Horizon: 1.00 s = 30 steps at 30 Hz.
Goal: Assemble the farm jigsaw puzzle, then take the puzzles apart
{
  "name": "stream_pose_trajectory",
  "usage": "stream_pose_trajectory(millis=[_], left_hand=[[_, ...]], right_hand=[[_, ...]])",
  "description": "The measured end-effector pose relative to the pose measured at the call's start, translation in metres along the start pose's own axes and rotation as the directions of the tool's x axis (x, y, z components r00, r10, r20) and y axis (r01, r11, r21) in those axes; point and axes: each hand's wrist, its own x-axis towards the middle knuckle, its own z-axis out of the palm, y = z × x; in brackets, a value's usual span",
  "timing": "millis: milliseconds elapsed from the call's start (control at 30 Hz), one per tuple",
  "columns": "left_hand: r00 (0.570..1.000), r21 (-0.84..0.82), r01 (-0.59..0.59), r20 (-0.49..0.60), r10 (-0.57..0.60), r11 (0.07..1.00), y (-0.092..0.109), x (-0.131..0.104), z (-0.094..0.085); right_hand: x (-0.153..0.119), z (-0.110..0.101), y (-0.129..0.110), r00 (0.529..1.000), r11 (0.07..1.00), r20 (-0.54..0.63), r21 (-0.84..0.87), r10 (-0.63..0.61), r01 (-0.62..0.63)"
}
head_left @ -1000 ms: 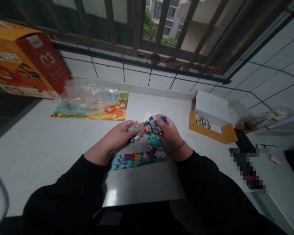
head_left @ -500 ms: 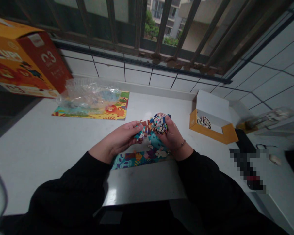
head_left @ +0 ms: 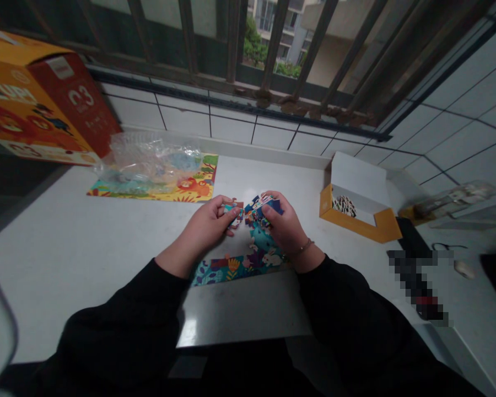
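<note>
Several colourful jigsaw puzzle pieces are pinched between the thumb and fingers of my left hand. My right hand grips a thicker stack of puzzle pieces, its thumb lying across the top. The two bunches are held close together above the counter. Under and in front of them lies a partly joined puzzle, with a white rabbit and plants along its lower strip and a teal part reaching up on the right. My hands and the held pieces hide some of that right side.
A yellow open box with puzzle pieces inside stands at the right. At back left, clear plastic wrapping covers part of a lion picture, beside a large orange box. A barred window runs behind the white counter.
The stack in my right hand has been turned, so its printed faces show less edge-on. My left hand has risen slightly with its pieces. The puzzle on the counter stays put.
</note>
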Motion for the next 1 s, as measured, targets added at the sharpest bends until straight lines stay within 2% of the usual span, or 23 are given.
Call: stream_pose_trajectory(millis=[167,300,367,467,600,733,867,1000], left_hand=[[0.998,0.208,-0.052,-0.029,0.059,0.977,0.008,-0.003,0.0],[0.987,0.398,-0.154,0.011,0.163,0.904,0.012,-0.005,0.0],[0.975,0.42,-0.218,0.052,0.217,0.881,0.011,-0.005,0.0],[0.966,0.381,-0.256,0.071,0.247,0.889,0.006,-0.003,0.001],[0.975,0.398,-0.179,-0.05,0.216,0.9,0.002,-0.003,0.0],[0.983,0.415,-0.17,0.012,0.182,0.894,0.001,-0.003,-0.001],[0.987,0.208,-0.161,0.038,0.157,0.965,-0.004,0.002,-0.001],[0.982,0.058,-0.177,0.076,0.172,0.983,-0.01,0.006,0.003]], right_hand=[[-0.007,0.002,-0.001,0.988,0.967,0.132,-0.233,-0.076,0.106],[-0.005,0.004,0.001,0.981,0.933,0.151,-0.321,-0.119,0.163],[-0.002,0.005,0.003,0.978,0.915,0.151,-0.355,-0.145,0.19],[0.001,0.005,0.008,0.972,0.903,0.188,-0.379,-0.14,0.203],[0.0,0.006,0.009,0.967,0.899,0.234,-0.395,-0.104,0.192],[-0.001,0.006,0.008,0.971,0.879,0.197,-0.428,-0.138,0.211],[-0.001,0.006,0.012,0.963,0.866,0.215,-0.435,-0.165,0.246],[0.001,0.008,0.019,0.949,0.857,0.277,-0.441,-0.15,0.265]])
